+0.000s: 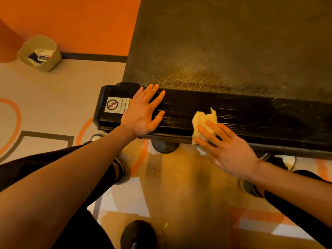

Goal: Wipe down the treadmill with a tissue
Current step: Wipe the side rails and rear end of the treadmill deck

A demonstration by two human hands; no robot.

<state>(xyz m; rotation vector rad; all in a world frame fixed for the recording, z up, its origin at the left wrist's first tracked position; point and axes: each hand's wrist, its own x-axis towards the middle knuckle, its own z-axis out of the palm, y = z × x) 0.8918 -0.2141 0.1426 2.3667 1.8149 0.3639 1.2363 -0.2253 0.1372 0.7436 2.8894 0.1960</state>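
Observation:
The treadmill fills the upper right, with its dark textured belt (233, 47) and a glossy black end cover (251, 114) running across the middle. My left hand (143, 112) rests flat on the cover's left part, fingers spread, beside a "no stepping on surface" sticker (115, 105). My right hand (226, 148) lies with straight fingers on a crumpled pale tissue (204, 121) and presses it against the cover's near edge. Part of the tissue sticks out beyond my fingertips.
A beige waste bin (40, 53) with some litter stands on the floor at the far left by the orange wall (80, 24). My legs and shoes are below, on a patterned floor. A dark round object (138, 234) sits at the bottom centre.

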